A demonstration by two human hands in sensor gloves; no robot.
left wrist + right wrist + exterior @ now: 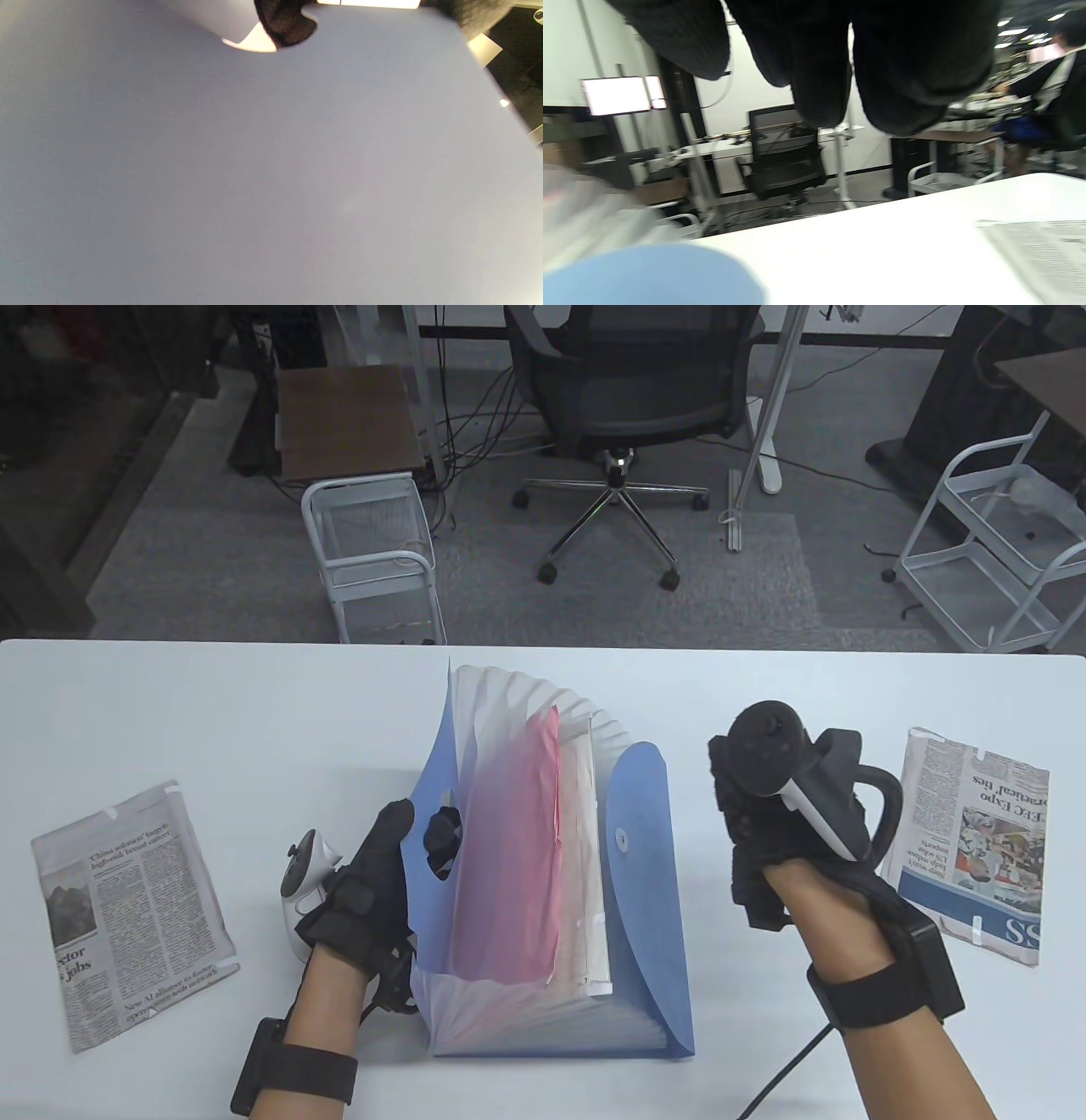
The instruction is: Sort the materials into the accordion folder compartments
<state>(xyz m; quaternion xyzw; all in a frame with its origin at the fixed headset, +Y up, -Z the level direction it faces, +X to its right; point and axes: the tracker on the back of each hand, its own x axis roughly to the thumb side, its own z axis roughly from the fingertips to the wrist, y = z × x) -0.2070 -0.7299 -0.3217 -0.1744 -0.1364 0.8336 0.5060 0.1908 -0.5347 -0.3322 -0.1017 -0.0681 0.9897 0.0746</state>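
Note:
A blue accordion folder (645, 891) lies fanned open in the middle of the white table (212, 704). A pink sheet (509, 857) and white papers (585, 865) stand in its compartments. My left hand (399, 848) grips the folder's blue front panel (428, 806), thumb outside, fingertips (443, 836) showing through its notch. That panel fills the left wrist view (271, 169). My right hand (747, 823) hovers empty above the table, right of the folder, fingers curled downward. One folded newspaper (127, 908) lies at the far left, another newspaper (976, 848) at the right, also in the right wrist view (1043, 250).
The table's far edge runs across the table view. Beyond it stand an office chair (636, 398), a white wire cart (373, 551) and another cart (993, 551) on the floor.

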